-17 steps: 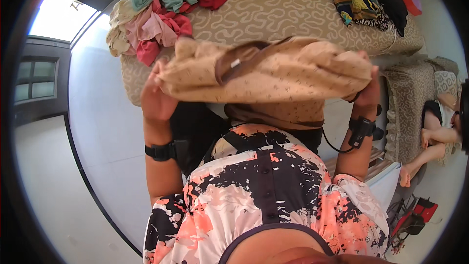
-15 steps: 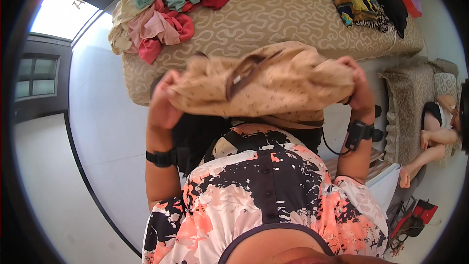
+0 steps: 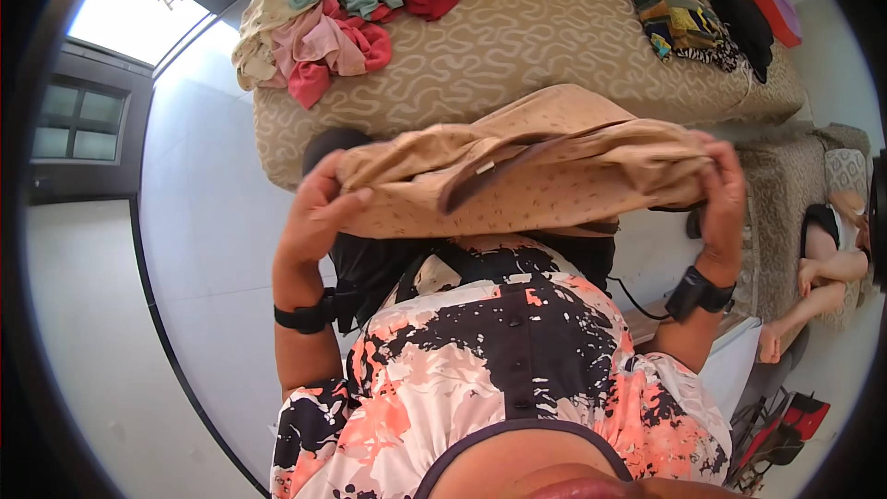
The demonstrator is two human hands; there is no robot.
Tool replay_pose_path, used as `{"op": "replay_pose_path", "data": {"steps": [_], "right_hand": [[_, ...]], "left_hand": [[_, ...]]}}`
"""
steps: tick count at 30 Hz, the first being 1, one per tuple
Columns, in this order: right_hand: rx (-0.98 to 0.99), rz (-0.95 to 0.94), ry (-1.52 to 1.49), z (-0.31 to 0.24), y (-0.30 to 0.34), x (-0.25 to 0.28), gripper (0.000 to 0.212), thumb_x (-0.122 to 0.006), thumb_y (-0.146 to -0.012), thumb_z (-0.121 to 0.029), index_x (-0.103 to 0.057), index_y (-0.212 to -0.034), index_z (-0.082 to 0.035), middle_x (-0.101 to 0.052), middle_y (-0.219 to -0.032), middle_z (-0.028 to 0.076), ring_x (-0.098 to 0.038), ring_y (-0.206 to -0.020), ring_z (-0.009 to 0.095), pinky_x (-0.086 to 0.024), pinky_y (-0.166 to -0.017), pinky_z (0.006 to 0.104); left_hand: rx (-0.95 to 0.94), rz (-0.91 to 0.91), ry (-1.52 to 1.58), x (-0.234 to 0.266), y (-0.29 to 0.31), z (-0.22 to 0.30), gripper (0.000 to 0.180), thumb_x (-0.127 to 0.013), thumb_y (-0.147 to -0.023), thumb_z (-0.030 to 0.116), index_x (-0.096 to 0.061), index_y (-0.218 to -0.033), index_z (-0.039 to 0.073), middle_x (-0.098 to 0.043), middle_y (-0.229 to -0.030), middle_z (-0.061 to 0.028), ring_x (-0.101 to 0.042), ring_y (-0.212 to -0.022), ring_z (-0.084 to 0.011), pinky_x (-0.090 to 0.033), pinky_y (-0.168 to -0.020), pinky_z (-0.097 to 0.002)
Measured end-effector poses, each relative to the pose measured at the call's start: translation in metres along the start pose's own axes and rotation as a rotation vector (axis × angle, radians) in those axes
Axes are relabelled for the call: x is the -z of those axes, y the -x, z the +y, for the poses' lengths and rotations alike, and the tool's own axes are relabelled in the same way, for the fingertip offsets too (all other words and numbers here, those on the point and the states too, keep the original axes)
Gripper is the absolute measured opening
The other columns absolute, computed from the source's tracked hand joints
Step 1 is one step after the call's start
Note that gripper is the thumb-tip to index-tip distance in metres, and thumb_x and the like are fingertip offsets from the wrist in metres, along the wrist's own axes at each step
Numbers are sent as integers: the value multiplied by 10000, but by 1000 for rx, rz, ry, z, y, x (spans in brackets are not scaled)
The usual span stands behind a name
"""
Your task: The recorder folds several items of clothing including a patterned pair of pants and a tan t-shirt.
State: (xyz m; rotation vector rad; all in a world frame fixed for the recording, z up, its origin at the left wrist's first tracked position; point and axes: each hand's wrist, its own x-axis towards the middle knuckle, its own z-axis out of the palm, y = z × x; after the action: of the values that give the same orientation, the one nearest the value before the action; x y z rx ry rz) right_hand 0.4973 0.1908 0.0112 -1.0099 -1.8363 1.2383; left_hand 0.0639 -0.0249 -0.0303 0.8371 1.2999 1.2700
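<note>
Between my hands a tan garment [image 3: 554, 176] with small dark marks and a brown-trimmed neckline is stretched sideways. My left hand [image 3: 319, 208] is closed on its left end, thumb on top. At the opposite end, my right hand [image 3: 722, 180] grips the fabric near the shoulder or sleeve; part of those fingers is hidden by the cloth. The garment hangs in the air over my lap, in front of the patterned daybed [image 3: 517, 46]. Its lower folds cover part of my dark trousers.
A heap of pink, green, cream and red clothes [image 3: 323, 46] lies on the daybed's left. A patterned folded cloth [image 3: 673, 11], a black item [image 3: 742, 30] and a pink box [image 3: 778, 14] sit at its right. Another person's bare legs [image 3: 813, 300] show on a seat at right.
My hands have spread farther apart, the right one moving right and slightly down. The garment is pulled wider and flatter, and its neckline now lies more level.
</note>
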Motion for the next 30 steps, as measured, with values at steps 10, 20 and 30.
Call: {"op": "replay_pose_path", "data": {"steps": [10, 20, 30], "right_hand": [[240, 1, -580, -13, 24, 44, 307, -676, -911, -301, -499, -968, -57, -545, -947, 61, -504, -850, 132, -431, -793, 267], [-165, -355, 450, 2, 2, 26, 352, -643, -753, -77, -629, -1099, -16, -630, -957, 71, -581, -914, 148, -460, -842, 289], [264, 340, -145, -40, -212, 96, 329, -521, -857, 29, -614, -1162, -49, -654, -1069, 62, -627, -993, 183, -506, -898, 301]], "left_hand": [[-483, 383, 290, 31, 47, 29, 429, -621, -798, 145, -459, -1158, -23, -605, -1113, -174, -610, -1028, -240, -489, -942, -347], [-488, 520, 199, 20, 27, 53, 206, -608, -869, 54, -469, -1021, 64, -569, -938, -65, -588, -907, -150, -493, -843, -292], [-748, 510, 155, 83, -105, 160, 246, -650, -909, 98, -597, -1126, -5, -649, -1074, -142, -632, -1009, -225, -491, -922, -368]]}}
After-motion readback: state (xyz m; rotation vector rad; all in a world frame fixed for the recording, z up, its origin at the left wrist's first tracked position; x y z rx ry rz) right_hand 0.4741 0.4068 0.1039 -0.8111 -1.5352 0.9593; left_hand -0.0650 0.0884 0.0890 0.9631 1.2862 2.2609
